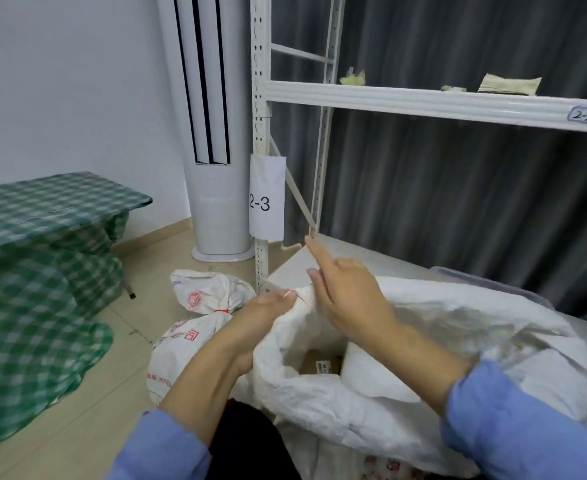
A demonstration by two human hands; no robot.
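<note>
We're looking straight down at the white sack [354,403], slumped open right in front of us against the lower deck of the white rack [423,102], its bottom running out of frame. The left hand [268,311] is on the near-left rim, fingers curled tight round a bunched fold of the woven cloth, and a thin thread [290,293] pokes up just above that grip. Over comes the right hand [351,296], sitting at the same gathered edge, forefinger sticking up towards the rack's post and the other fingers bent in. It's blurred, so we can't tell whether those fingers pinch the thread or the cloth, or hold nothing at all. Down in the mouth of the sack we catch a brown box [323,365] with a small label, and something pale beside it. On the floor to the left, two more sacks: a tied sack [209,296] cinched with a red tie [221,310], and a printed sack [171,358] lying just below it. A paper label [267,199] reading 2-3 hangs on the post, a tall white air conditioner [212,133] stands behind it, and a green checked cloth [43,271] drapes far left.
</note>
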